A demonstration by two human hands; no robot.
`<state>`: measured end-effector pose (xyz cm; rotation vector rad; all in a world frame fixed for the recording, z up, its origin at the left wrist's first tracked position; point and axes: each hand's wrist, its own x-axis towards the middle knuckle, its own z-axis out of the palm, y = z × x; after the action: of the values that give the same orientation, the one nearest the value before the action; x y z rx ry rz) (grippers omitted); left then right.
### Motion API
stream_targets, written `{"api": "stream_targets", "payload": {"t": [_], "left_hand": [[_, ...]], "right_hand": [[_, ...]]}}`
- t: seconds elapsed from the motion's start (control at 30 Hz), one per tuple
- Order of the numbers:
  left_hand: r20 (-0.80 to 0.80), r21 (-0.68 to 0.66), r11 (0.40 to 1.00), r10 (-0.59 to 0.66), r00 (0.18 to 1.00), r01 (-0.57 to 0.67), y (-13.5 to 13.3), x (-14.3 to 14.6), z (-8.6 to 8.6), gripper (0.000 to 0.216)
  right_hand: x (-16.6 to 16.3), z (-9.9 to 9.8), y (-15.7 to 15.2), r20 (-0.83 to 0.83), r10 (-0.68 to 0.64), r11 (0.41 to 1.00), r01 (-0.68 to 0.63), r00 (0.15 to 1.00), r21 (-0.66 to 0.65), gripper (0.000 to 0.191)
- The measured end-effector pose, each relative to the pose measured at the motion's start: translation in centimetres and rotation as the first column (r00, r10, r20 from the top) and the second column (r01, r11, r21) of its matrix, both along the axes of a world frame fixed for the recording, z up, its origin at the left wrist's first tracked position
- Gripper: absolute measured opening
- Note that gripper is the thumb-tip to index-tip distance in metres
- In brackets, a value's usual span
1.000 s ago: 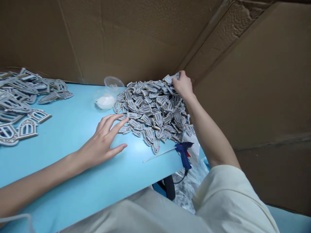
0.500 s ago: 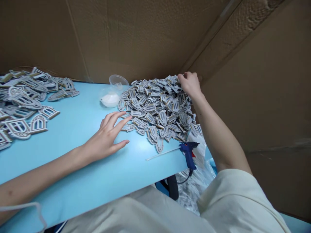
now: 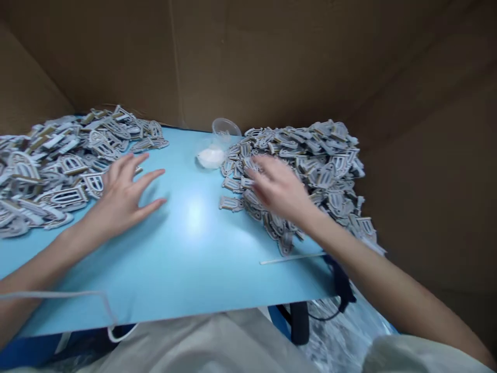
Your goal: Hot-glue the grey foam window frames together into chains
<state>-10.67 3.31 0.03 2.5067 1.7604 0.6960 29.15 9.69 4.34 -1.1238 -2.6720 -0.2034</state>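
Note:
My left hand (image 3: 124, 194) lies open on the blue table top (image 3: 186, 264), fingers spread, its fingertips next to a heap of grey arch-shaped cut-outs with tan edges (image 3: 50, 171). My right hand (image 3: 277, 186) is blurred over the front left of a larger heap of the same pieces (image 3: 330, 166). Its fingers look apart, and no piece shows in them.
A clear plastic cup (image 3: 225, 129) and a small mound of white material (image 3: 211, 157) stand at the table's back edge between the heaps. A thin glue stick (image 3: 291, 259) lies near the front edge. Cardboard sheets (image 3: 272, 62) line the back and sides.
My right hand has moved from the heap's far top down to its near left side. My left hand has shifted left, away from that heap. The view has swung right and lifted.

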Motion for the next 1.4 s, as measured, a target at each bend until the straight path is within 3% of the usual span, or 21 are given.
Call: {"api": "stream_targets", "payload": {"t": [0.03,0.1,0.17,0.23,0.4,0.53,0.67,0.77,0.83,1.03,1.13,1.27,1.4], "left_hand": [[0.000,0.008,0.997,0.074,0.997,-0.074,-0.3,-1.4,0.1,0.045],[-0.001,0.017,0.981,0.194,0.981,-0.194,-0.9,-4.0,0.1,0.048],[-0.010,0.000,0.960,0.282,0.959,-0.282,-1.4,-6.2,-0.1,0.052],[-0.011,-0.041,0.939,0.342,0.939,-0.343,-1.5,-7.9,-0.3,0.057],[0.027,-0.059,0.902,0.430,0.902,-0.428,-0.4,-10.4,1.3,0.061],[0.025,-0.027,0.863,0.505,0.863,-0.504,-0.5,-11.7,2.7,0.066],[0.001,-0.025,0.865,0.502,0.865,-0.502,-0.7,-12.0,1.3,0.045],[-0.041,-0.026,0.899,0.436,0.899,-0.438,-0.2,-11.4,-0.1,0.030],[-0.076,-0.030,0.906,0.419,0.905,-0.422,0.0,-10.7,-0.6,0.025],[-0.138,-0.065,0.942,0.317,0.938,-0.328,-0.1,-8.8,-1.0,0.050],[-0.152,-0.104,0.954,0.264,0.953,-0.281,-0.3,-7.7,-1.4,0.047],[-0.134,-0.183,0.973,0.115,0.984,-0.139,-1.1,-5.3,-1.9,0.042],[-0.084,-0.241,0.969,-0.075,0.994,0.053,-2.4,-1.6,-2.5,0.046]], "right_hand": [[-1.5,-1.7,-1.0,0.087,0.121,0.991,-0.115,0.989,-0.068,0.043],[-3.6,-4.6,-2.2,0.171,0.231,0.971,-0.215,0.958,-0.107,0.044],[-4.6,-6.4,-2.4,0.200,0.235,0.972,-0.222,0.951,-0.082,0.047],[-4.9,-7.0,-2.1,0.190,0.207,0.978,-0.201,0.960,-0.051,0.046],[-8.2,-4.6,-0.5,0.157,0.261,0.965,-0.262,0.952,-0.016,0.039],[-16.6,-2.2,1.8,0.165,0.298,0.948,-0.272,0.940,-0.163,0.037],[-27.0,-1.9,4.1,0.094,0.322,0.908,-0.280,0.942,-0.312,0.052],[-32.7,-2.6,5.2,-0.010,0.232,0.945,-0.227,0.973,-0.236,0.052],[-34.8,-3.1,5.7,-0.044,0.178,0.958,-0.184,0.983,-0.219,0.047],[-34.7,-4.8,5.8,-0.053,0.184,0.954,-0.191,0.982,-0.229,0.041],[-33.1,-5.6,5.4,0.008,0.154,0.952,-0.146,0.988,-0.267,0.043],[-29.2,-5.9,4.2,0.077,0.137,0.945,-0.107,0.988,-0.308,0.043],[-23.1,-5.4,1.8,0.114,0.124,0.931,-0.076,0.986,-0.358,0.042]]}}
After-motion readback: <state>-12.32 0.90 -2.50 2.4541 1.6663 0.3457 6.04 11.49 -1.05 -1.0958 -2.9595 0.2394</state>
